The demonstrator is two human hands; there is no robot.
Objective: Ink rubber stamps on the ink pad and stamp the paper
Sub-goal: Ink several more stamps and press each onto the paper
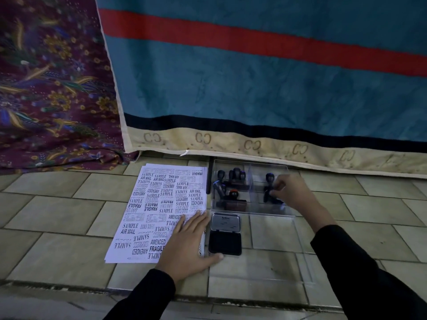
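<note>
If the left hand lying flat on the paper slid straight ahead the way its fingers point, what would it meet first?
Only more stamped paper first: the left hand points up and slightly right, so probably the clear stamp box afterwards, though depth is unclear.

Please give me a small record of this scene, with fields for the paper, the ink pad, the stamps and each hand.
paper: stack on tiled floor, top sheet covered with stamped words
ink pad: lid open, right of the paper
stamps: dark-handled, in clear box
left hand: flat on the paper's near right corner
right hand: in the box's right compartment, fingers at a stamp there; grip unclear
</note>
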